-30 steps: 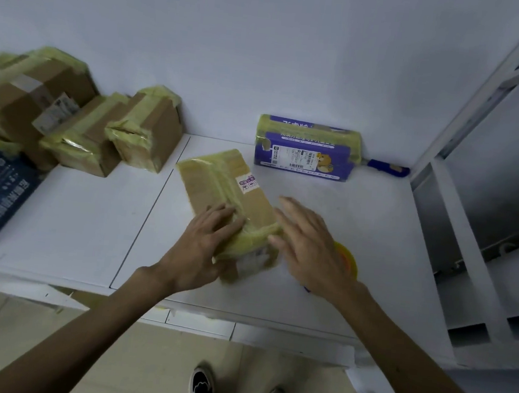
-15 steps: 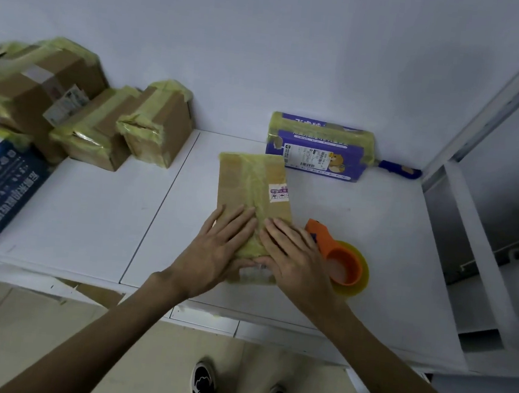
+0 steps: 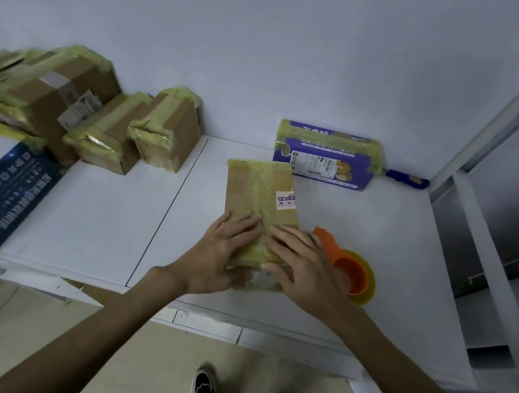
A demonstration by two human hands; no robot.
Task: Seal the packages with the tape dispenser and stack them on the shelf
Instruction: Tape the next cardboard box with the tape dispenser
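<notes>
A white worktop [image 3: 106, 223] spans the view, with a white metal shelf frame [image 3: 481, 249] rising along its right side. At the far left a long dark blue printed box [image 3: 1, 200] lies partly over the worktop's edge. Behind it, against the wall, sits a cluster of cardboard boxes [image 3: 71, 99] wrapped in yellowish tape. A purple package [image 3: 325, 155], banded with the same tape, lies at the back near the wall, right of centre. Just in front of it, and close to touching it, a flat brown package [image 3: 258, 193] lies on the worktop, taped along its length and carrying a small pink-and-white label. The left hand [image 3: 224, 250] and right hand [image 3: 302, 264] both lie flat on the package's near end, side by side. Their fingers [image 3: 244, 225] are straight and together, pressing down on the tape and gripping nothing. The orange tape dispenser [image 3: 349, 268] rests on the worktop just beside the right hand. A small blue handle [image 3: 407, 180] pokes out from behind the purple package.
</notes>
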